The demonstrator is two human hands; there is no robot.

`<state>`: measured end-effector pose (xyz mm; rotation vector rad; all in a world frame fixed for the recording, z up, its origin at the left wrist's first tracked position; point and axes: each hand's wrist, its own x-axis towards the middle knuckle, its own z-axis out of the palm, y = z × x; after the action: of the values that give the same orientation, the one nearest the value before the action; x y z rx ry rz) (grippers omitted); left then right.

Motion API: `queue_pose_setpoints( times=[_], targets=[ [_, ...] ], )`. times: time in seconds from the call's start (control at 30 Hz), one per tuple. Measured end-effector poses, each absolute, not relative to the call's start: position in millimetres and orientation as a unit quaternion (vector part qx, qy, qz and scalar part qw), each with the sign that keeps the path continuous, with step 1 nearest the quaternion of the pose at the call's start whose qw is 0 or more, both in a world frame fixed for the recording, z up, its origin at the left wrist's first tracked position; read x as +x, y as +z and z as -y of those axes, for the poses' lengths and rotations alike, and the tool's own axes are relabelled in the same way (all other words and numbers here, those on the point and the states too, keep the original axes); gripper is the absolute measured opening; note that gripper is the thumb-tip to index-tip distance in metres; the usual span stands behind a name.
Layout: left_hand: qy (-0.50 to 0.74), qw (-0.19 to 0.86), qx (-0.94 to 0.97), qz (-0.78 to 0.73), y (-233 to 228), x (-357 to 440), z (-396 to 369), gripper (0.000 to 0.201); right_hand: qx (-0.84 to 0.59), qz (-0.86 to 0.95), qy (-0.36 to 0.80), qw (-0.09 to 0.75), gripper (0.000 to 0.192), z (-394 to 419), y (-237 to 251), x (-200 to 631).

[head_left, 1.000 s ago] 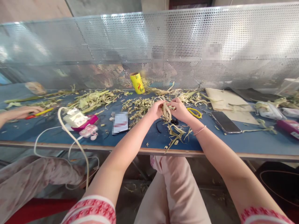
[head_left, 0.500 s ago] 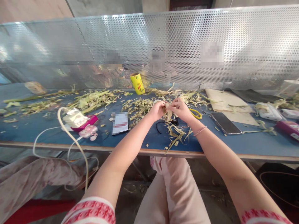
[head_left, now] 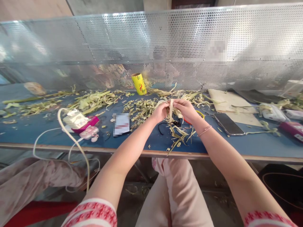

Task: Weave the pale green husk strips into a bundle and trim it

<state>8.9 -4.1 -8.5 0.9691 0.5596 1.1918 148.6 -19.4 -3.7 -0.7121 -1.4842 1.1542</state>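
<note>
Perforated metal screening backs a blue bench [head_left: 35, 129] littered with pale green husk scraps [head_left: 94, 101]. At its centre, the left hand [head_left: 161, 112] and right hand [head_left: 187, 110] pinch a thin pale leaf strip [head_left: 170, 110] upright between their fingers. Brittle-looking, it could tear if tugged unevenly. A black smartphone [head_left: 228, 124] lies at three o'clock.

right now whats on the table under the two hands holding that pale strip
Below the left hand and right hand, which pinch a pale leaf strip, lie a black cord loop and dry leaf scraps on the blue table. Anything directly beneath the palms is hidden.
</note>
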Motion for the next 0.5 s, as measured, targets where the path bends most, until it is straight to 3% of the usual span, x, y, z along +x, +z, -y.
queue_pose_setpoints(
  times=[0.2, 0.33, 0.5],
  targets=[
    [0.547, 0.668, 0.436, -0.254, -10.3, 11.0, 2.0, 0.014, -0.292, 0.612, 0.512, 0.527, 0.042, 17.7, -4.2, 148.9],
    [0.539, 0.676, 0.433, -0.254, -10.9, 10.7, 1.4, 0.015, -0.352, 0.561, 0.519, 0.54, 0.035, 13.6, -5.6, 150.0],
    [0.528, 0.693, 0.404, -0.28, -9.6, 8.3, -0.4, 0.021, -0.426, 0.571, 0.503, 0.489, 0.027, 11.6, -9.1, 150.9]
  ],
)
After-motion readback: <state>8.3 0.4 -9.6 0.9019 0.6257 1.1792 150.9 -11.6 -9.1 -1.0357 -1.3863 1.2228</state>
